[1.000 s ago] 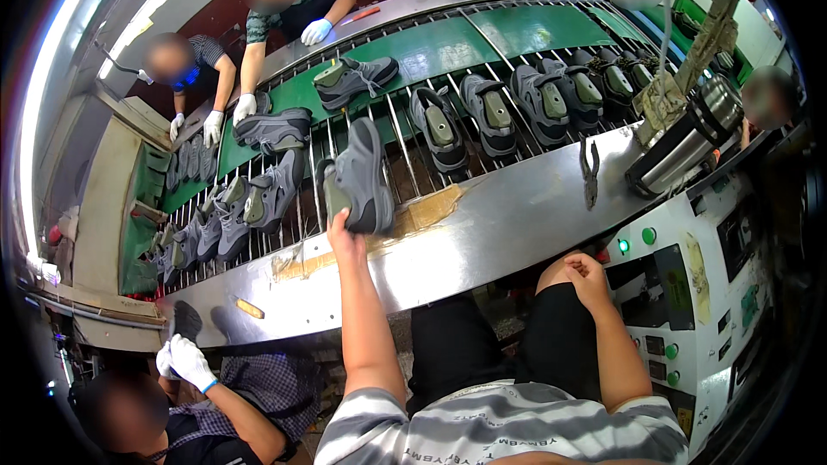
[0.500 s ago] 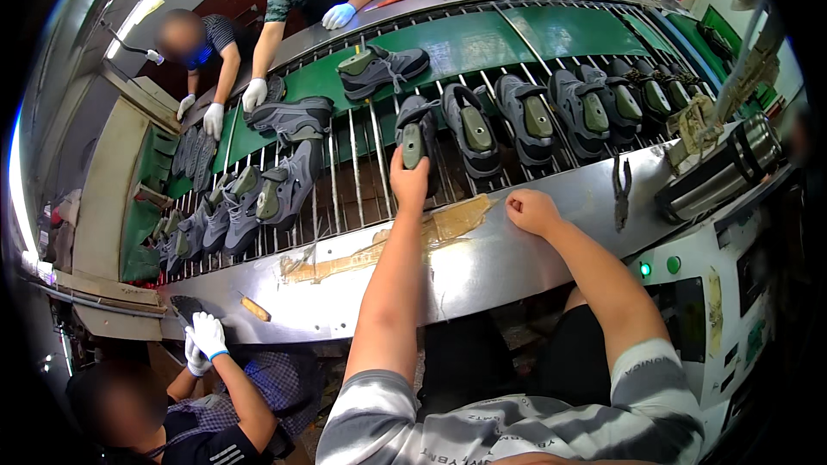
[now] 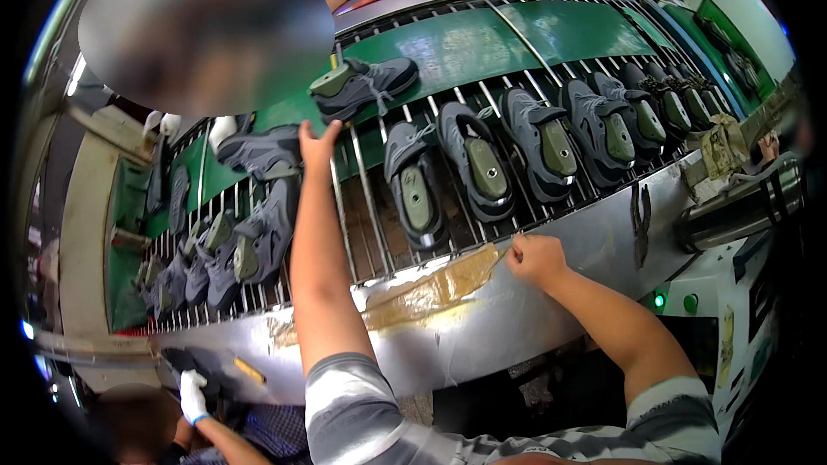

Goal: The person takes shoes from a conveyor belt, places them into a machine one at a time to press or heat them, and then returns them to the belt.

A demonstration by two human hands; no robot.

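My left hand (image 3: 318, 146) is stretched over the roller conveyor, thumb and a finger apart, holding nothing I can see. It is beside a grey shoe lying on its side (image 3: 260, 152). Just beyond it, another grey laced shoe (image 3: 366, 88) sits on the green belt. Before me, a grey shoe with an olive-green last (image 3: 418, 196) rests on the rollers, untouched. Closed fingers form my right hand (image 3: 537, 259) above the metal edge, near the brown tape; whatever it may hold is hidden.
Several shoes with green lasts (image 3: 551, 146) line the conveyor at right, and more (image 3: 215, 254) stand at left. Pliers (image 3: 640, 222) and a steel flask (image 3: 736, 207) are on the right edge. A co-worker's gloved hand (image 3: 193, 396) is at lower left; others work across the belt.
My left hand has let go of the shoe in front of me and moved left and away. My right hand stays closed by the edge. The view has shifted slightly.
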